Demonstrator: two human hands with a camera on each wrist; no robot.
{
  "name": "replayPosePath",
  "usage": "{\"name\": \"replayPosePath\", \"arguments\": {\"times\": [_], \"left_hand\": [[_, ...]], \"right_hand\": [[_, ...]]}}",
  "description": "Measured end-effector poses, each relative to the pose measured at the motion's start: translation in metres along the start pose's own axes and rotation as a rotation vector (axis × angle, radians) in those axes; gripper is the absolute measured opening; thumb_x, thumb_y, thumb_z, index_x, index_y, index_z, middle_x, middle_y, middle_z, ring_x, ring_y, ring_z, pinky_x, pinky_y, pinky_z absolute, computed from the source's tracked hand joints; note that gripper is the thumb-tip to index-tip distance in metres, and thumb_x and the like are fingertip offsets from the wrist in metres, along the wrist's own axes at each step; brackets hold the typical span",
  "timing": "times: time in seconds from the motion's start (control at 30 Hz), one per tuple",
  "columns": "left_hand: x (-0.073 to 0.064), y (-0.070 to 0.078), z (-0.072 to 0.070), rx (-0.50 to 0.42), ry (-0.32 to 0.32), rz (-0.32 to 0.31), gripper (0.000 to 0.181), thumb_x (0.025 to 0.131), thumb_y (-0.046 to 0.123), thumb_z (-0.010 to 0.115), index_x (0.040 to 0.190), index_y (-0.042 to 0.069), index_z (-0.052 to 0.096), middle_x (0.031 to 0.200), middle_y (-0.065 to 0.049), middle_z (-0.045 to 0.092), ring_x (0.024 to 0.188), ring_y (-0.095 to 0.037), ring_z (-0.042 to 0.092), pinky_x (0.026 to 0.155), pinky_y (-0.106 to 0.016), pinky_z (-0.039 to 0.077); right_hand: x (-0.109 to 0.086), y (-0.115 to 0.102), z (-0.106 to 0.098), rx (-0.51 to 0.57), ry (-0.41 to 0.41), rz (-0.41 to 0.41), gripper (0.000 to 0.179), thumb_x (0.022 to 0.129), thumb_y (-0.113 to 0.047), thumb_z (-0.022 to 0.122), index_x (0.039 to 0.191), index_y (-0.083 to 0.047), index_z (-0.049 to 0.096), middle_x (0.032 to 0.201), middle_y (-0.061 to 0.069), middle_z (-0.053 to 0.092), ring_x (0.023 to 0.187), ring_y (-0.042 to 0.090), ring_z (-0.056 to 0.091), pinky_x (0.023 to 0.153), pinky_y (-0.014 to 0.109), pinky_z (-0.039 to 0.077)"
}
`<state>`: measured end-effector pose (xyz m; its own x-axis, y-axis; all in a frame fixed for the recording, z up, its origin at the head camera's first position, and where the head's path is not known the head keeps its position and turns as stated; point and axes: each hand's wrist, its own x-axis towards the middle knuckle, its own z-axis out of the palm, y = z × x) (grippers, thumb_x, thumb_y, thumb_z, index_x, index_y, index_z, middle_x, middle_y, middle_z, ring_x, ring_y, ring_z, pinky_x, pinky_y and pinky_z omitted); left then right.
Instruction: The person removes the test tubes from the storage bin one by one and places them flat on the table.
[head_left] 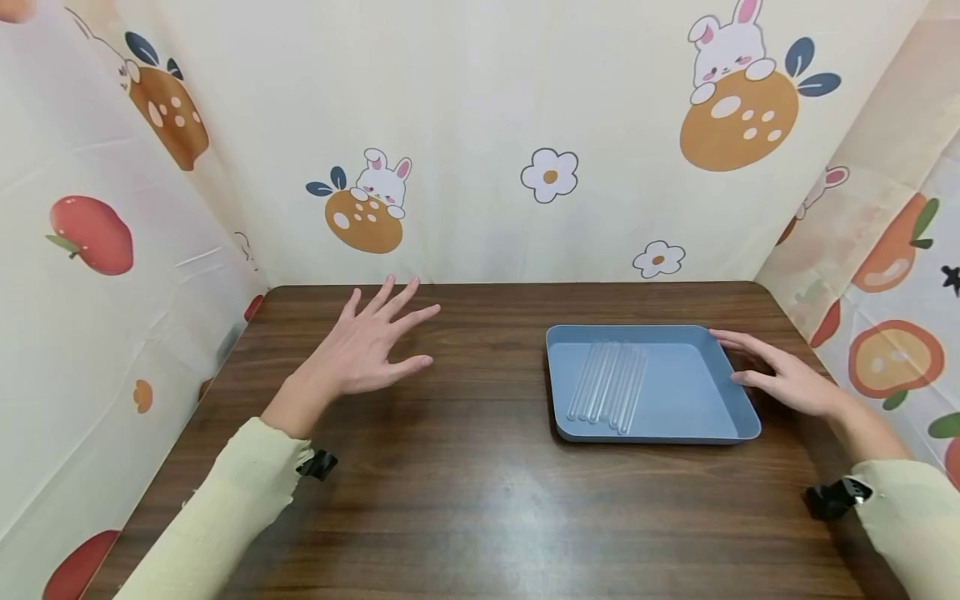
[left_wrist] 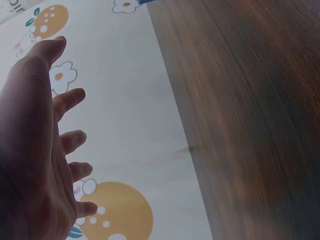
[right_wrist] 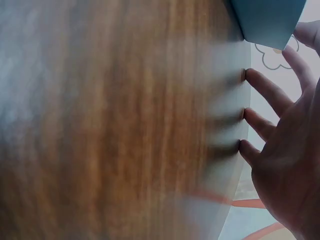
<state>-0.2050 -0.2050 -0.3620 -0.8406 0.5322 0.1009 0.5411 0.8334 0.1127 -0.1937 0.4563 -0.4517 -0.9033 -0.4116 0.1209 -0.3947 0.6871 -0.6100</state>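
Observation:
A shallow blue tray (head_left: 693,392) sits on the right half of the table. Several clear test tubes (head_left: 609,385) lie side by side in its left part, rounded ends toward me. At the tray's right side is my right hand (head_left: 795,379), its thumb and index finger touching the rim. In the right wrist view, the other fingers of that hand (right_wrist: 290,145) rest their tips on the table next to the tray's wall (right_wrist: 267,20). My left hand (head_left: 360,346) is over the left part of the table with fingers spread, holding nothing; the left wrist view shows its fingers (left_wrist: 72,142) apart.
The table (head_left: 465,500) has a dark wood grain. Pale fabric (head_left: 465,108) printed with rabbits and fruit stands behind it and along both sides. The right fabric wall (head_left: 892,292) is close beside my right hand.

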Motion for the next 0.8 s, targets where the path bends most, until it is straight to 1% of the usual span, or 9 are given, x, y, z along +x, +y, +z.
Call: {"name": "replayPosePath", "arguments": {"times": [0.1,0.23,0.47,0.8], "left_hand": [[0.0,0.001,0.0,0.001,-0.002,0.0,0.078,0.105,0.066,0.062,0.174,0.036,0.043,0.191,-0.009,0.022,0.177,-0.046,0.018,0.132,-0.086,0.017],[0.003,0.004,0.0,0.005,-0.012,0.007,0.078,0.105,0.067,0.062,0.175,0.037,0.042,0.191,-0.009,0.021,0.177,-0.046,0.018,0.133,-0.085,0.017],[0.017,0.016,0.001,0.005,-0.041,0.033,0.08,0.105,0.07,0.06,0.175,0.037,0.041,0.191,-0.007,0.021,0.177,-0.045,0.019,0.133,-0.084,0.018],[0.031,0.033,0.008,0.001,-0.069,0.073,0.08,0.106,0.072,0.059,0.176,0.039,0.039,0.191,-0.006,0.023,0.178,-0.042,0.017,0.134,-0.082,0.022]], "right_hand": [[0.001,0.0,0.001,0.006,-0.003,-0.002,0.071,0.107,-0.006,0.072,0.172,-0.012,0.046,0.156,-0.046,0.041,0.138,-0.031,0.038,0.098,0.0,0.034],[0.001,0.0,0.001,0.017,-0.004,-0.007,0.071,0.106,-0.006,0.072,0.172,-0.012,0.046,0.157,-0.045,0.041,0.139,-0.031,0.039,0.1,0.001,0.033],[0.001,0.003,-0.002,-0.001,-0.033,-0.008,0.07,0.109,-0.011,0.071,0.174,-0.015,0.043,0.156,-0.049,0.038,0.139,-0.033,0.035,0.1,-0.002,0.03],[0.0,0.002,-0.002,0.007,-0.044,-0.008,0.071,0.11,-0.011,0.069,0.175,-0.015,0.042,0.157,-0.049,0.037,0.139,-0.033,0.035,0.098,0.0,0.031]]}}
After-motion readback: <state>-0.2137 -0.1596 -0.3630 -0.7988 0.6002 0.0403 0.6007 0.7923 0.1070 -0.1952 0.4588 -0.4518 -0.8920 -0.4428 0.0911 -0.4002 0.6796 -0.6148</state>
